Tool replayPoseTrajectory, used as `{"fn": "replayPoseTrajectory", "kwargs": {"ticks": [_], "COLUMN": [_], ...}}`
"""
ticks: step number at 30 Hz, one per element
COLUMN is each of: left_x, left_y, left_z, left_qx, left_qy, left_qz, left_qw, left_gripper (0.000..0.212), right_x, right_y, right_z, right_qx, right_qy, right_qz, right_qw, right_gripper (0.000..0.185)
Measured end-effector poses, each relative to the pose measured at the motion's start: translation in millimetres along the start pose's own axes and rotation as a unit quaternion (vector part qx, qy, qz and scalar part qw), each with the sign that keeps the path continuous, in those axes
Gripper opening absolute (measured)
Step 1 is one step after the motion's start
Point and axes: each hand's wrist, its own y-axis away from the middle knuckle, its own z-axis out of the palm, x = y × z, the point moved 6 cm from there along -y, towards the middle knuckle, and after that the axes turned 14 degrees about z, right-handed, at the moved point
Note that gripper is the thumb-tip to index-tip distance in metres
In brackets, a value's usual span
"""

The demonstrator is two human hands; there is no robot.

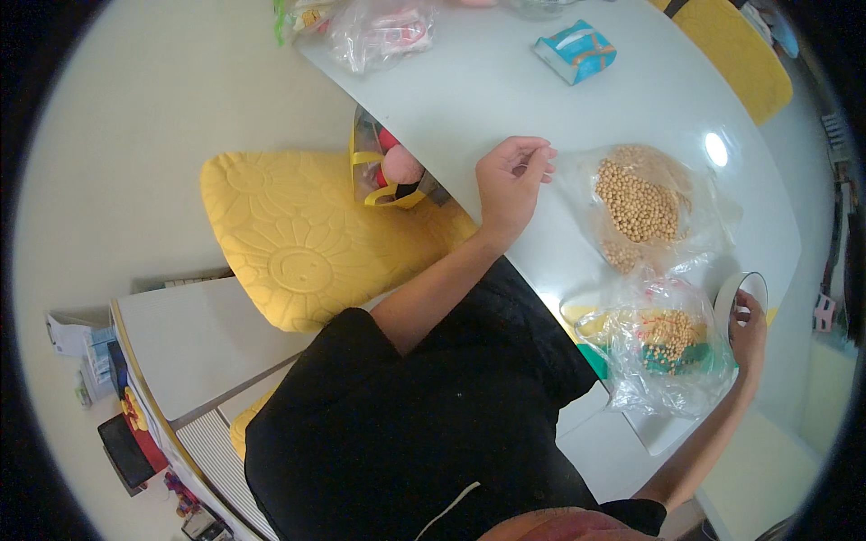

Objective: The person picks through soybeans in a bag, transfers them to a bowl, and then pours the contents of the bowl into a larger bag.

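Observation:
My left hand (pixel 512 184) is over the white table (pixel 473 101), left of a clear plastic bag of round tan beans (pixel 636 196). Its fingers are curled, the thumb near the fingertips; whether something small is between them cannot be told. At the table's right side, my right hand (pixel 748 335) has its fingers inside a white bowl with a dark rim (pixel 725 297); whether it grips the bowl or something in it is unclear. Beside this hand lies a second clear plastic bag (pixel 676 399) with fewer tan beans (pixel 670 338), on a yellow and green item (pixel 592 358).
A blue tissue pack (pixel 578 51) and a clear bag with pink and white contents (pixel 385 34) lie farther back. Left of the table stand a yellow cushioned seat (pixel 291 237) and a clear, yellow-handled bag (pixel 389 162). Another yellow chair (pixel 734 54) is at the far side.

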Motion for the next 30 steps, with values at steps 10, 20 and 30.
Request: {"fn": "replayPoseTrajectory", "kwargs": {"ticks": [10,20,30], "left_x": [-2,-24,0], "left_y": [-2,-3,-4], "left_z": [-1,-7,1], "left_qx": [-0.009,-0.008,-0.009], "left_qy": [0.003,0.034,-0.067], "left_qz": [0.019,0.006,0.014], "left_qw": [1.000,0.999,0.998], "left_gripper": [0.010,0.008,0.017], "right_x": [5,25,11], "right_y": [-12,2,19], "right_z": [-1,-18,-23], "right_qx": [-0.025,-0.025,-0.026], "right_qy": [0.014,-0.151,-0.297], "right_qz": [0.009,0.083,0.084], "right_qw": [1.000,0.985,0.951], "right_gripper": [0.016,0.025,0.028]}}
